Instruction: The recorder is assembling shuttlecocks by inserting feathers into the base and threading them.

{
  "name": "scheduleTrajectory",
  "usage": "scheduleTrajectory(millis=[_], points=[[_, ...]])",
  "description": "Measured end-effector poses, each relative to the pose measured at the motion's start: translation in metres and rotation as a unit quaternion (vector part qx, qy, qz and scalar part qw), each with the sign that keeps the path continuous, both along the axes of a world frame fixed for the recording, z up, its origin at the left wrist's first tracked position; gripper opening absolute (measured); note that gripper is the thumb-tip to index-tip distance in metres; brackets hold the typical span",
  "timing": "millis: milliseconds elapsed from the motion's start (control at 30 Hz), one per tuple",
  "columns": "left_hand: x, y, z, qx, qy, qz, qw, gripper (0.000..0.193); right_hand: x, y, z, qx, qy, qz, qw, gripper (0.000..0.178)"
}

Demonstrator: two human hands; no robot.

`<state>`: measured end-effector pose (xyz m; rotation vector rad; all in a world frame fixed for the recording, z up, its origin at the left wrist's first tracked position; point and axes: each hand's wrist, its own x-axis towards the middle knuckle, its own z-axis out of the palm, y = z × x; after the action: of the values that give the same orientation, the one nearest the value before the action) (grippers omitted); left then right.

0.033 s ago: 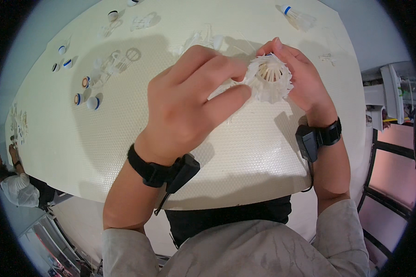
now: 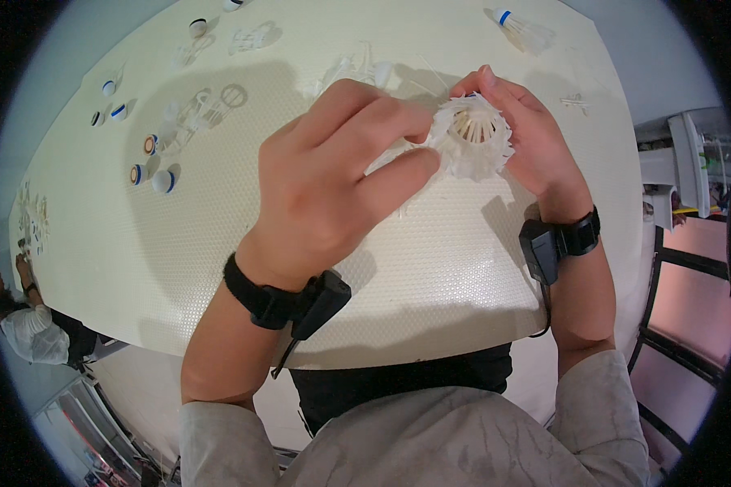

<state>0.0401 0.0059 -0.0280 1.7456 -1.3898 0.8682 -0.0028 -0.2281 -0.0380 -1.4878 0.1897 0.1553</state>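
A white feather shuttlecock [image 2: 468, 150] is held over the table with its open feathered end turned toward me. My right hand [image 2: 528, 134] wraps round its far and right side, and a bit of blue band shows by the fingertips. From the left, my left hand [image 2: 341, 162] reaches to the feather rim, thumb and forefinger pinching at its left edge. Just what lies between those fingertips is partly hidden. Behind my left hand lie white feather or skirt pieces [image 2: 345, 73] on the table.
The pale textured table [image 2: 430, 268] has a rounded edge. Several loose cork heads [image 2: 164, 181] and clear skirt pieces [image 2: 199, 114] lie at left. Another shuttlecock [image 2: 524, 31] rests far right, near small white scraps [image 2: 575, 102]. A person [image 2: 36, 329] works at the far left.
The shuttlecock's feather rim has shifted very slightly toward my left fingers. Both hands stay in nearly the same place.
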Motion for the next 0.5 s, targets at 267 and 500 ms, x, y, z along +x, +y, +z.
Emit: scheduleTrajectory(millis=[267, 500], points=[[-0.0016, -0.0008, 0.0003, 0.021, -0.03, 0.016, 0.999, 0.025, -0.0001, -0.007, 0.0013, -0.016, 0.005, 0.043, 0.999, 0.044], [-0.0044, -0.0008, 0.0012, 0.031, -0.023, 0.026, 0.999, 0.023, -0.0009, 0.0013, 0.0016, -0.032, 0.0, 0.004, 0.999, 0.051]])
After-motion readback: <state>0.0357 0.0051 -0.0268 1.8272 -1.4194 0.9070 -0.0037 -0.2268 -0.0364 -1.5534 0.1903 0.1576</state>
